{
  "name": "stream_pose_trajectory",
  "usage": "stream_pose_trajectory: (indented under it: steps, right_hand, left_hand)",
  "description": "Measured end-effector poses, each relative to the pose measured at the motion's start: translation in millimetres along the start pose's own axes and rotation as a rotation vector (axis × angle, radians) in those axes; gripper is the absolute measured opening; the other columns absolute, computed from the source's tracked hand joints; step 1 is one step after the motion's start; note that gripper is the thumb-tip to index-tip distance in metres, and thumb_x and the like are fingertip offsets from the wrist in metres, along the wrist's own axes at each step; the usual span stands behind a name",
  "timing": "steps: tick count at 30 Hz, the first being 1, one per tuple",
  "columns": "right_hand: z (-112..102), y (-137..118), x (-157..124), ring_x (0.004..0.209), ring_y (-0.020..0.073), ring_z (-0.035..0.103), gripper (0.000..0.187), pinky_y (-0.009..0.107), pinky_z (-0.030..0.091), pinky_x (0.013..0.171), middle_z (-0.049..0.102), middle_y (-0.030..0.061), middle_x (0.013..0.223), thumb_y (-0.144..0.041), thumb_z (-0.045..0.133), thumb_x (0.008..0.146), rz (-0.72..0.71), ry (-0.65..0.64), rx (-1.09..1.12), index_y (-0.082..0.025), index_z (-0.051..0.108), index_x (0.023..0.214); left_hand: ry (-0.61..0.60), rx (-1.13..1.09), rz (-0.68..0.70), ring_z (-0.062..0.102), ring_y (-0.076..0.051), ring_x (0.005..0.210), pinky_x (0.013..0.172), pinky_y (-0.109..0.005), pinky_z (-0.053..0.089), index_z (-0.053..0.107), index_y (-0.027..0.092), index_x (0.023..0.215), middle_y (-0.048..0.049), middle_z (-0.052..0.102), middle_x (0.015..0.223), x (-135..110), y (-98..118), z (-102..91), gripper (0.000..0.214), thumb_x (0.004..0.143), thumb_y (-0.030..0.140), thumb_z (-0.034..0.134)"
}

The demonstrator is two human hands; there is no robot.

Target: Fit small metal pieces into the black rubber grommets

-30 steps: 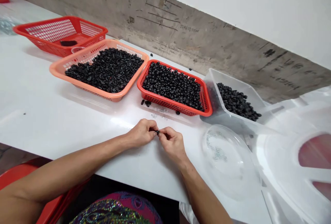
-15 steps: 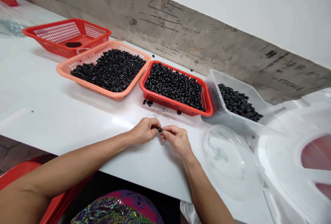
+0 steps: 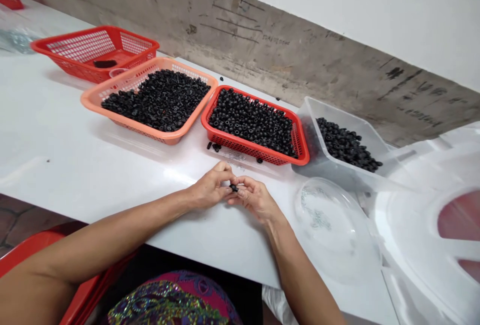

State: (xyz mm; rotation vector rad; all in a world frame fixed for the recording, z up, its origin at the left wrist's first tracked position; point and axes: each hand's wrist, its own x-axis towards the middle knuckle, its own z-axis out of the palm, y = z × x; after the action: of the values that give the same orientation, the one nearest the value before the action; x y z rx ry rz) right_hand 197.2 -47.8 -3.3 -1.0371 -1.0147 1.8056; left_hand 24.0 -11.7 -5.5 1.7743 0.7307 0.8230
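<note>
My left hand [image 3: 210, 187] and my right hand [image 3: 254, 199] meet over the white table [image 3: 75, 155], fingertips pinched together on one small black rubber part [image 3: 233, 187]. Both hands rest just in front of a red basket [image 3: 304, 156] heaped with small black round parts. To its left stands an orange basket [image 3: 89, 101] filled with similar black ring parts. A clear plastic tub [image 3: 318, 167] with more black parts stands to the right.
A clear round plastic lid or dish [image 3: 337, 230] holding tiny metal bits lies right of my hands. A nearly bare red basket [image 3: 52, 47] stands far left. A few loose black parts [image 3: 214, 147] and tiny metal pieces lie before the red basket. A white moulded object [image 3: 431, 225] is at the right.
My hands have stayed together on the small part and shifted slightly; the left fingers have lifted a little. The camera view has drifted a bit.
</note>
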Motion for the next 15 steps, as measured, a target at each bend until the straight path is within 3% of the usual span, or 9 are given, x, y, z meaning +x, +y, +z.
stream_pose_trajectory:
  steps: [6, 10, 15]
  right_hand:
    - [0, 6, 2, 0.090, 0.0171, 0.062, 0.042, 0.037, 0.051, 0.086, 0.065, 0.0062, 0.099, -0.037, 0.074, 0.068, -0.010, -0.070, 0.036, -0.019, 0.065, 0.104]
    - [0, 6, 2, 0.086, 0.0169, 0.063, 0.042, 0.035, 0.051, 0.081, 0.066, 0.0069, 0.102, -0.037, 0.074, 0.068, -0.056, -0.040, 0.020, -0.021, 0.067, 0.106]
    - [2, 7, 1, 0.082, 0.0185, 0.061, 0.035, 0.035, 0.050, 0.080, 0.067, 0.0057, 0.092, -0.040, 0.072, 0.070, -0.146, 0.000, -0.085, -0.021, 0.069, 0.100]
  left_hand:
    - [0.005, 0.011, 0.010, 0.044, -0.016, 0.087, 0.082, -0.033, 0.041, 0.064, 0.017, 0.079, -0.0031, 0.041, 0.088, 2, -2, -3.5, 0.009, 0.074, 0.015, 0.057]
    - [0.011, -0.157, 0.000, 0.047, -0.014, 0.082, 0.077, -0.031, 0.042, 0.063, 0.015, 0.081, -0.0032, 0.045, 0.087, 4, -3, -1.9, 0.008, 0.075, 0.019, 0.059]
    - [-0.032, -0.364, -0.101, 0.052, -0.015, 0.084, 0.072, -0.028, 0.045, 0.048, 0.015, 0.121, -0.0071, 0.052, 0.100, 1, 0, 8.9, 0.053, 0.073, 0.030, 0.065]
